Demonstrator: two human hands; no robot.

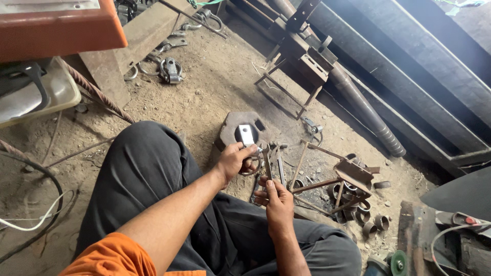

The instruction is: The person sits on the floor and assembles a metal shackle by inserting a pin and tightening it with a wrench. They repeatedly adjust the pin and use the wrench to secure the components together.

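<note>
Metal workshop, person sitting on a dirt floor (215, 76); steel pipe (358, 102), cut pipe rings (365, 214), welded frames (291, 82), shackles (171, 69) and an angle grinder (388, 265) lying around.

Person seen from above, head cam. Orange short-sleeve cloth shirt sleeve (115, 255) at bottom left, bright, slightly creased at the hem, w/ no print visible. Forearms bare below it, no watch, no bands, no gloves. Dark charcoal cloth trousers (148, 179), loose fit, matte, w/ soft folds over the knee & thigh, dusty in spots; both legs covered. Left hand (236, 159) & right hand (277, 202) bare, no rings visible. Feet & footwear not in view.
</note>
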